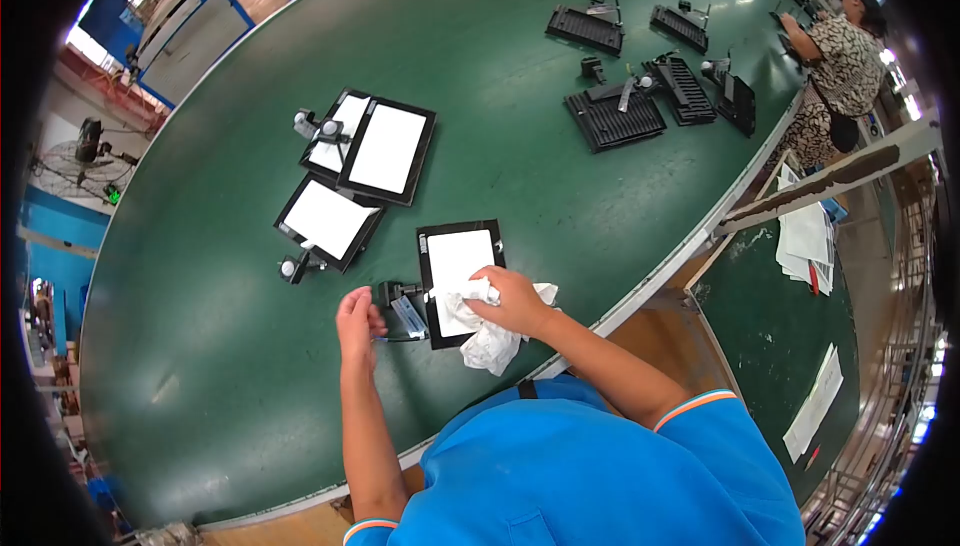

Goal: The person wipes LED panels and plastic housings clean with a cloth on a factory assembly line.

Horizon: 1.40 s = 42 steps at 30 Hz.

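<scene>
Pressing a crumpled white cloth [490,348] onto a black-framed white panel [456,258], the right hand [510,303] has its fingers gathered about the bunched fabric. The panel lies face up near the near edge of the green table [230,366]. Just left of its black bracket [400,292], the left hand [358,322] curls its fingers; whether they pinch anything cannot be told. Three similar panels [388,149] lie farther left; five black units [613,121], several finned, lie far right.

White cloth [492,348], black-edged white panel [455,254], green table [220,376].
</scene>
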Each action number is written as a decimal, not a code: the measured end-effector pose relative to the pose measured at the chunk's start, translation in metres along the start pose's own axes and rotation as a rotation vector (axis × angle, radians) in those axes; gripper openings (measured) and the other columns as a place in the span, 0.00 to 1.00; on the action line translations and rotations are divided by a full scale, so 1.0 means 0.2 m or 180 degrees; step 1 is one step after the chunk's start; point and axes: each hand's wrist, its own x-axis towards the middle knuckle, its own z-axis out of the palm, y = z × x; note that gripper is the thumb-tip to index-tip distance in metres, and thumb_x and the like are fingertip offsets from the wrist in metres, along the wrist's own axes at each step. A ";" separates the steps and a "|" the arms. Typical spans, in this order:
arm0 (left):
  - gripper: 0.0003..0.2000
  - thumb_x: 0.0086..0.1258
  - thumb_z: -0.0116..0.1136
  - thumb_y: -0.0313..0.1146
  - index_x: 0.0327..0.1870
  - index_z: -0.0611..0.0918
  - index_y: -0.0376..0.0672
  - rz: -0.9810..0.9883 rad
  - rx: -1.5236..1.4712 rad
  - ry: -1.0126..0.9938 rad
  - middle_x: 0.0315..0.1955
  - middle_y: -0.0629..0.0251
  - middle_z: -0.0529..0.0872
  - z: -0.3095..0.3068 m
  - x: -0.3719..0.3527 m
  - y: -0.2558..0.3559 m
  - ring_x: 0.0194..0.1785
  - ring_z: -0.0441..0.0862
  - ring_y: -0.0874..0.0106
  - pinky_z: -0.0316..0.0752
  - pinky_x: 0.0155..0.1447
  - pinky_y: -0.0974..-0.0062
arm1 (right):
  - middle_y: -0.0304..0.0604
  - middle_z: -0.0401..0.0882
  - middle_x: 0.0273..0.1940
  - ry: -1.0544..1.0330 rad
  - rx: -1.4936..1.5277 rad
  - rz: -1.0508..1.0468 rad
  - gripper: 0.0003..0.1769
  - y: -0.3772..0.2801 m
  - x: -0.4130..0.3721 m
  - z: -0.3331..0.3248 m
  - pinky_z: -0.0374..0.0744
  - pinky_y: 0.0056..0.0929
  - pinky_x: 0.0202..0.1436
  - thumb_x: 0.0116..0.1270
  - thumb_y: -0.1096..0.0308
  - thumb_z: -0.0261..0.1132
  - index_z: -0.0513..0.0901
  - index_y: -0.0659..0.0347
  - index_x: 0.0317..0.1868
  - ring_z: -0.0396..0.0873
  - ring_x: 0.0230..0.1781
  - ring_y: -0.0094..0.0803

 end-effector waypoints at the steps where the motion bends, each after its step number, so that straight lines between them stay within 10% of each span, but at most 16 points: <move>1: 0.12 0.64 0.55 0.34 0.47 0.76 0.44 0.0024 0.0016 -0.0046 0.24 0.67 0.78 0.01 -0.02 0.05 0.28 0.77 0.67 0.73 0.31 0.71 | 0.50 0.78 0.36 0.0051 -0.0018 0.0001 0.18 -0.01 0.00 0.00 0.75 0.36 0.41 0.55 0.59 0.65 0.76 0.62 0.41 0.77 0.38 0.46; 3: 0.20 0.53 0.61 0.28 0.50 0.75 0.43 0.2236 0.3582 0.0341 0.35 0.63 0.78 0.03 -0.06 0.16 0.40 0.75 0.63 0.73 0.46 0.68 | 0.49 0.78 0.37 -0.0018 -0.0093 0.0125 0.17 -0.02 0.00 -0.01 0.75 0.36 0.41 0.55 0.59 0.65 0.76 0.62 0.41 0.77 0.38 0.46; 5: 0.30 0.43 0.64 0.23 0.54 0.74 0.43 0.2861 0.3682 -0.0087 0.45 0.59 0.74 0.05 -0.03 0.19 0.49 0.71 0.60 0.70 0.54 0.69 | 0.49 0.78 0.38 0.0073 -0.0095 0.0056 0.17 0.00 -0.01 0.00 0.75 0.36 0.42 0.56 0.59 0.65 0.76 0.62 0.41 0.77 0.39 0.45; 7: 0.31 0.42 0.64 0.23 0.54 0.74 0.44 0.2380 0.3793 -0.1237 0.47 0.57 0.73 0.08 0.01 0.20 0.51 0.70 0.57 0.69 0.56 0.65 | 0.49 0.78 0.38 0.0073 -0.0103 -0.0032 0.17 0.00 -0.01 0.01 0.75 0.36 0.42 0.56 0.59 0.65 0.76 0.61 0.41 0.77 0.39 0.45; 13: 0.21 0.42 0.64 0.23 0.41 0.75 0.41 0.1888 0.3524 -0.1762 0.38 0.61 0.78 0.07 0.06 0.22 0.41 0.77 0.63 0.73 0.46 0.70 | 0.49 0.79 0.38 0.0177 0.0038 0.0066 0.18 0.01 -0.05 -0.01 0.76 0.35 0.42 0.55 0.59 0.65 0.76 0.61 0.42 0.78 0.39 0.44; 16: 0.17 0.46 0.62 0.21 0.40 0.75 0.40 0.0289 0.1684 -0.2103 0.30 0.62 0.80 0.07 -0.05 0.26 0.27 0.78 0.73 0.74 0.31 0.80 | 0.48 0.79 0.38 0.0327 0.0455 0.0274 0.19 0.07 -0.10 0.00 0.76 0.32 0.42 0.55 0.60 0.66 0.76 0.61 0.44 0.79 0.38 0.40; 23: 0.16 0.70 0.44 0.46 0.36 0.75 0.40 -0.0641 -0.0835 -0.1693 0.20 0.59 0.78 0.14 -0.19 0.15 0.16 0.74 0.72 0.65 0.18 0.81 | 0.48 0.80 0.36 0.0356 0.0945 0.0555 0.18 0.06 -0.15 -0.02 0.75 0.30 0.41 0.56 0.62 0.66 0.76 0.63 0.44 0.79 0.36 0.37; 29: 0.23 0.72 0.38 0.48 0.29 0.77 0.37 -0.0143 0.1016 -0.0944 0.23 0.53 0.82 0.05 -0.07 0.08 0.20 0.79 0.62 0.72 0.21 0.67 | 0.46 0.76 0.35 0.0481 0.0006 0.0044 0.18 -0.01 -0.14 0.04 0.75 0.34 0.38 0.52 0.63 0.67 0.75 0.60 0.41 0.77 0.36 0.42; 31: 0.24 0.71 0.38 0.46 0.30 0.80 0.33 0.0838 0.4345 0.0738 0.31 0.44 0.83 0.19 -0.13 0.08 0.34 0.82 0.52 0.77 0.38 0.57 | 0.45 0.74 0.34 0.0439 -0.0269 -0.0116 0.18 -0.03 -0.14 0.07 0.75 0.36 0.38 0.50 0.64 0.68 0.75 0.59 0.40 0.75 0.37 0.43; 35: 0.20 0.70 0.34 0.35 0.36 0.83 0.36 0.1050 0.5372 0.0002 0.42 0.49 0.82 0.30 -0.12 0.09 0.47 0.80 0.51 0.76 0.47 0.58 | 0.43 0.72 0.34 0.0306 -0.0890 -0.0266 0.20 -0.03 -0.12 0.15 0.74 0.36 0.39 0.42 0.65 0.71 0.75 0.56 0.38 0.73 0.39 0.41; 42: 0.30 0.67 0.42 0.57 0.43 0.78 0.31 -0.0129 0.2920 0.0282 0.37 0.46 0.83 0.16 -0.12 0.09 0.41 0.83 0.55 0.77 0.44 0.61 | 0.43 0.77 0.35 0.0115 -0.0473 -0.0238 0.18 -0.01 -0.11 0.05 0.76 0.33 0.39 0.51 0.65 0.68 0.76 0.60 0.42 0.77 0.36 0.38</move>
